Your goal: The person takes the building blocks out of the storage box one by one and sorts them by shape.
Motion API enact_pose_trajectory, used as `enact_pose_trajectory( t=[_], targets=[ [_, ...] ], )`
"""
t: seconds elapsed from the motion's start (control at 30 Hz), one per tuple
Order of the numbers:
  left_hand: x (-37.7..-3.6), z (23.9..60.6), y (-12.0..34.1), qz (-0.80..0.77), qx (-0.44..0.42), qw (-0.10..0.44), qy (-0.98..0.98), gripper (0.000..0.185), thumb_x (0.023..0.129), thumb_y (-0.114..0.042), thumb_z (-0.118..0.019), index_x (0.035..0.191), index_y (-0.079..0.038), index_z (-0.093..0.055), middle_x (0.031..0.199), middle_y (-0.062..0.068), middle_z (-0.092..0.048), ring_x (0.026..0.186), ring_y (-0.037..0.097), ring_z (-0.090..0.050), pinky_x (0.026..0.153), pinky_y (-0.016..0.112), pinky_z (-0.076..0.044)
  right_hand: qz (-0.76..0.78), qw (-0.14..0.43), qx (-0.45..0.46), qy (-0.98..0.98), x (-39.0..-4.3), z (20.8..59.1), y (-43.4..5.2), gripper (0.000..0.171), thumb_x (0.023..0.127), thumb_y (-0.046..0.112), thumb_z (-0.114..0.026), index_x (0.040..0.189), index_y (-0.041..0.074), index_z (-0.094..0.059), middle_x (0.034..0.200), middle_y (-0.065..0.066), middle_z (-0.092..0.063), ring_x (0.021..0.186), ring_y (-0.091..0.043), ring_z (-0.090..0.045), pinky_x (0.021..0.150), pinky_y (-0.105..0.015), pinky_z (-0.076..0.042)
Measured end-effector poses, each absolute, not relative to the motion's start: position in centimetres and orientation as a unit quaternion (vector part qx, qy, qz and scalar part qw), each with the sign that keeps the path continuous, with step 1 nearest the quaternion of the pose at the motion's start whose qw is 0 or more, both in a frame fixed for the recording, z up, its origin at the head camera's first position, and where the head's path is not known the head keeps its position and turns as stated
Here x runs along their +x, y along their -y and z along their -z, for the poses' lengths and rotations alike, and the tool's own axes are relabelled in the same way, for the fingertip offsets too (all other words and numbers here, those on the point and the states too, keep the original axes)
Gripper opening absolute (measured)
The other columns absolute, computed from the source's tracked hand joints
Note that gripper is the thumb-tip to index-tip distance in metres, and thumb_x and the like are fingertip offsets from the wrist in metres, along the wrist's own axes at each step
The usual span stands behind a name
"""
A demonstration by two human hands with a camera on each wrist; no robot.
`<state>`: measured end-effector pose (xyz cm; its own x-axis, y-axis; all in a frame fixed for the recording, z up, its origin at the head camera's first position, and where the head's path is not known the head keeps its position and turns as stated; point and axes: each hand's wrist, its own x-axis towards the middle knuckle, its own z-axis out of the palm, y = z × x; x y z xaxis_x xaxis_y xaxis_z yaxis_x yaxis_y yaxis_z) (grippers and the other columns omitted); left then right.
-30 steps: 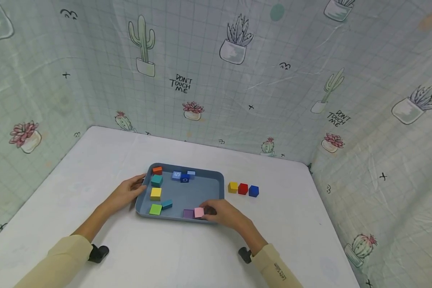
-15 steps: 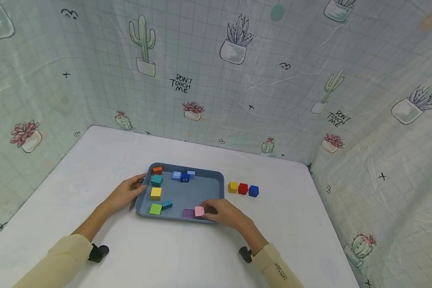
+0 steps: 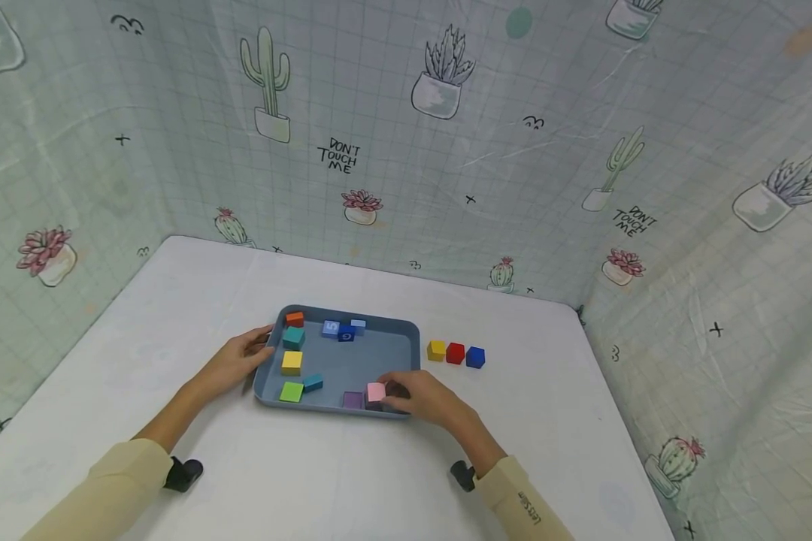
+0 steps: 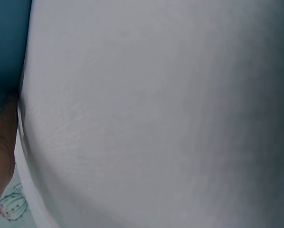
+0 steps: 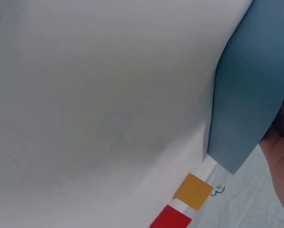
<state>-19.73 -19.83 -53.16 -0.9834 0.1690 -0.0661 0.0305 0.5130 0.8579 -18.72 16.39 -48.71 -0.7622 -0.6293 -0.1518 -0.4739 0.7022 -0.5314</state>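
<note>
A blue-grey tray [image 3: 338, 368] lies on the white table with small coloured blocks inside. My left hand [image 3: 238, 357] holds its left side, fingertips at the rim; in the left wrist view a finger [image 4: 8, 121] touches the tray's outer wall [image 4: 6, 47]. Over the tray's front right corner, my right hand [image 3: 421, 396] pinches a pink block [image 3: 375, 392] between thumb and fingers. A purple block [image 3: 353, 400] lies just left of it. In the right wrist view the tray wall [image 5: 249, 85] hides the pink block and most of the right hand's fingers.
Along the tray's left side sit orange [image 3: 294, 319], teal [image 3: 294, 337], yellow [image 3: 292, 363], green [image 3: 292, 391] and blue [image 3: 313, 382] blocks. Several blue blocks [image 3: 331, 328] are at the back. Outside, right, stand yellow [image 3: 436, 350], red [image 3: 455, 353] and dark blue [image 3: 475, 357] blocks.
My right hand has shifted the pink block slightly up and right in the head view, and more of its shaded front shows. The left hand keeps its place at the tray.
</note>
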Motion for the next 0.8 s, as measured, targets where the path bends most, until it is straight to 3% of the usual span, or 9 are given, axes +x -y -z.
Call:
enact_pose_trajectory(
  t=[0.8],
  targets=[
    [-19.6,53.06,19.71,-0.492,0.058,0.069,-0.866,0.06,0.098,-0.024,-0.052,0.146,0.002,-0.028,0.141,0.03,-0.034,0.124,0.044,-0.041,0.1,0.051,-0.038,0.234,0.149,-0.29,-0.916,-18.78,47.85,-17.12,0.037,0.091,0.03,-0.064,0.125,0.019,-0.059,0.106,0.01,-0.063,0.096,-0.004,-0.058,0.086,-0.019,-0.048]
  ],
)
